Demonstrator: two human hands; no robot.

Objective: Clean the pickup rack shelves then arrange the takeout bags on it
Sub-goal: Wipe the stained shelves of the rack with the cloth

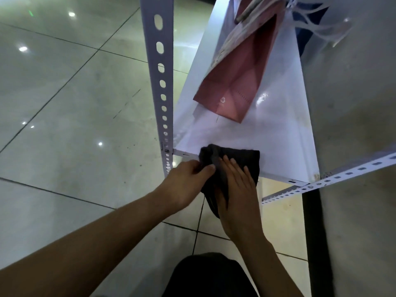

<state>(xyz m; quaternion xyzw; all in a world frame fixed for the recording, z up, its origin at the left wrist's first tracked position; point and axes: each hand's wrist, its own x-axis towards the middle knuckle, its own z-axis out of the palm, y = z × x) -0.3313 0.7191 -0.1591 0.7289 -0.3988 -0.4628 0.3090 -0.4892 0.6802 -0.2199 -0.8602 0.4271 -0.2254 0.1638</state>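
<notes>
head | pink bag point(240, 76) lies flat | base toward camera

A white metal rack shelf point(276, 133) carries a pink paper takeout bag point(240, 80) lying on its side, bottom toward the camera. A dark grey cloth point(235, 159) drapes over the shelf's near edge.

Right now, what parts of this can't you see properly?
All in the head view:
- Pink bag: its top is cut off by the picture's upper edge, and its printed side is blurred.
- Dark cloth: partly covered by the right hand and left hand.
- Shelf: its far end is hidden behind the bag.
- White bag: blurred, cut off.
</notes>
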